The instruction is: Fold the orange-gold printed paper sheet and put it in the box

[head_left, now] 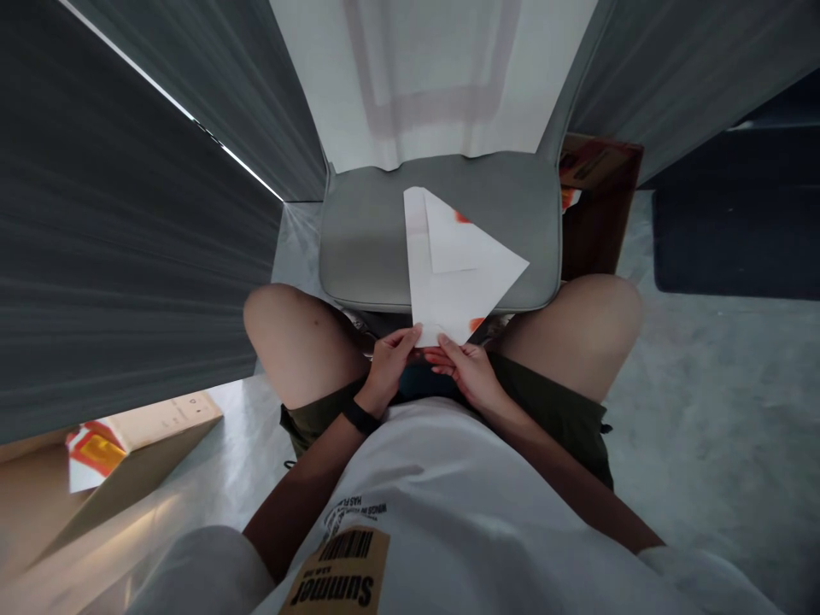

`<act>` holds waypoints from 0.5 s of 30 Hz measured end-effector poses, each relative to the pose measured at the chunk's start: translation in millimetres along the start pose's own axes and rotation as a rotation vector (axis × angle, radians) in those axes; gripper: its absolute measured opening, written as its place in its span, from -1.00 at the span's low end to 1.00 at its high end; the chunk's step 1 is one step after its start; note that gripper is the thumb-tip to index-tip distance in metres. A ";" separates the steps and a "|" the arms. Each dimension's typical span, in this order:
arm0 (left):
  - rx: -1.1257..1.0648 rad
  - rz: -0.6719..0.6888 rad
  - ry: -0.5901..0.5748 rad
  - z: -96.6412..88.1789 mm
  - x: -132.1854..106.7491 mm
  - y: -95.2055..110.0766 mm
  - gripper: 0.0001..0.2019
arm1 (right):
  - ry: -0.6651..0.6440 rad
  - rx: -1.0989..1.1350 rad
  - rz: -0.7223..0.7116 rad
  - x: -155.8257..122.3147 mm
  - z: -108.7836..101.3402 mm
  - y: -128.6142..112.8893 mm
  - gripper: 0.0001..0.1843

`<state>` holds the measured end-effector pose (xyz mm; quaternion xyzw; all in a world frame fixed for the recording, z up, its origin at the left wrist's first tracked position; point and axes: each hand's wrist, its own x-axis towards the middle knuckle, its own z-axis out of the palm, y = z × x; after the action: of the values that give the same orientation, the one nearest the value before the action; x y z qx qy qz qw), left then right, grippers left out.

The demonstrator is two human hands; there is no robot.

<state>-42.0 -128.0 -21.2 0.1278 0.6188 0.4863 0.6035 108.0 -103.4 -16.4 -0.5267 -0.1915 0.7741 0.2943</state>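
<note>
With left hand (388,363) and right hand (471,367) close together, holding a folded white paper (458,295) by its near edge in the head view. On the left, pinching the near left corner, thumb on top, grip narrow. On the right, pressing with the thumb farther along the same edge, fingers curled and partly showing below it. Held low in front of the torso, between bare thighs (301,337). Reaching at its far part over a grey chair seat (359,231), and at its near part past the front of that seat; cannot tell whether resting on it or raised slightly above. Folded to a straight left side and a sharp point at the right, with a smaller flap lying on top and orange-red patches (461,216) on both slanting right edges.

Beyond the seat, hanging over the back of the chair, a white sheet (442,73) with a faint frame-like outline. Behind the seat to the right, a reddish-brown box (612,192); farther right on the grey floor (692,393), a dark mat (730,231). Along the left, dark grey curtains (141,231). At lower left, an open carton (166,418) with a red, orange and white packet (96,453) at its opening. Worn on the left wrist, a black band (360,417); on the body, dark green shorts (538,384) and a white shirt (461,504) with a tan printed label (339,572), reading "Summer".
</note>
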 end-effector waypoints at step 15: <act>0.152 0.023 -0.040 -3.2 -3.6 3.9 -0.58 | 0.059 -0.008 -0.056 8.9 -2.0 -1.9 -0.44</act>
<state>-45.6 -130.1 -16.6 0.1901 0.6402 0.4421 0.5988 107.9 -96.2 -22.3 -0.5450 -0.2003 0.7489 0.3194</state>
